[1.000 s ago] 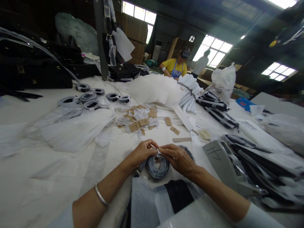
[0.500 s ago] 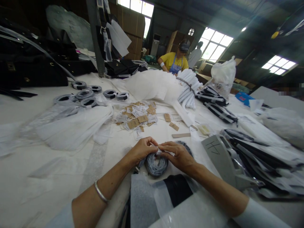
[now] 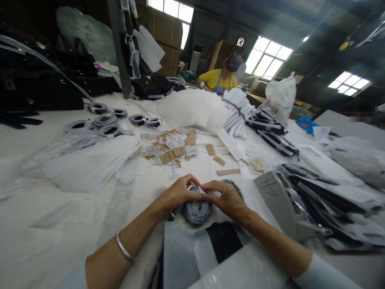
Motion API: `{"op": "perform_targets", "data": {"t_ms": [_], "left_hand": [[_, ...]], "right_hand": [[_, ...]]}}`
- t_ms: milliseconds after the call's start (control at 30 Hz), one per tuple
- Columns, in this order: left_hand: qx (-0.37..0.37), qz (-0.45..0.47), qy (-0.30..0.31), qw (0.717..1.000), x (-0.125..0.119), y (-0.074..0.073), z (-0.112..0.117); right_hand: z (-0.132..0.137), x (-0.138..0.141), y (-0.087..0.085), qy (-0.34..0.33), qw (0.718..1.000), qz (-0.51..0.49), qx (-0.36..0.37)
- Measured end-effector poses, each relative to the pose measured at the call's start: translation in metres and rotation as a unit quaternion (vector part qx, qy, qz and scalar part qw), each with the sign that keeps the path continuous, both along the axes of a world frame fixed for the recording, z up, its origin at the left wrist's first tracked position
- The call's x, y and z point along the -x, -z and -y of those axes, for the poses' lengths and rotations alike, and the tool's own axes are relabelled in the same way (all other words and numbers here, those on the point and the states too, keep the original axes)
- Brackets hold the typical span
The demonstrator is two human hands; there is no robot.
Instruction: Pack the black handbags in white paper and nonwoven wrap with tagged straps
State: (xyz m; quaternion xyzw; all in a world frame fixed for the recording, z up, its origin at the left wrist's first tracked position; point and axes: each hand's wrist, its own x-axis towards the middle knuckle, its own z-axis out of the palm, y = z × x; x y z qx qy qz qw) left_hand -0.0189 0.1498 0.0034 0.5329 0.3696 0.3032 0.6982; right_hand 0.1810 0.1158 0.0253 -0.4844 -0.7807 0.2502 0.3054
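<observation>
A coiled grey strap roll [image 3: 197, 210] wrapped in thin plastic rests on the white table [image 3: 75, 224] just in front of me. My left hand [image 3: 180, 191] and my right hand [image 3: 226, 198] meet over its top, fingers pinched together on a small white piece at the roll's upper edge. A silver bangle [image 3: 124, 249] sits on my left wrist. Below the roll lies a black item in a clear plastic sleeve [image 3: 210, 253].
A heap of brown and white paper tags [image 3: 173, 150] lies beyond my hands. Several more strap rolls [image 3: 105, 120] sit at the left. Bagged black straps [image 3: 327, 200] pile up on the right. Across the table stands a person in a yellow shirt [image 3: 218, 78].
My hands and the roll have stayed in place, with the fingers shifting slightly on the small piece. The camera has tilted a little, so the scene sits slightly higher in view.
</observation>
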Motion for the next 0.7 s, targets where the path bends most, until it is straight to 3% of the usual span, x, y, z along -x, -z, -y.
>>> {"op": "perform_targets", "data": {"t_ms": [333,700], "left_hand": [[-0.014,-0.014,-0.028,0.999,-0.004,0.000,0.001],[-0.047,-0.021,-0.022,0.998,-0.005,0.010,-0.002]], "right_hand": [[0.001,0.004,-0.005,0.007,1.000,0.001,0.022],[0.001,0.003,0.000,0.013,1.000,-0.008,0.016]]}}
